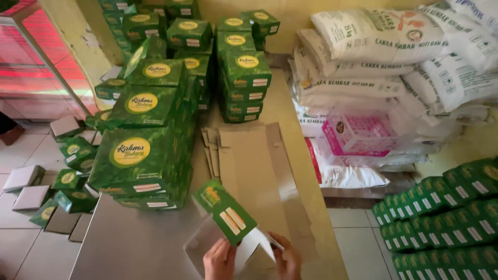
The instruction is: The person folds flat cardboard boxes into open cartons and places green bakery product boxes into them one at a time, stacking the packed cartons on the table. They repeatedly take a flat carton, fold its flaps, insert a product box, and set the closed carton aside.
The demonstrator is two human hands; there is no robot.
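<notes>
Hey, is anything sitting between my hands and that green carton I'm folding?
Nothing visible. The left hand and right hand both grip the half-folded green carton directly, above the table.

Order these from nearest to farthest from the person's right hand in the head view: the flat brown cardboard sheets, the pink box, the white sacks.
From the right hand:
1. Flat brown cardboard sheets, on the table just ahead of the hands.
2. Pink box, to the right, past the table edge.
3. White sacks, stacked behind and above the pink box, far right.
</notes>
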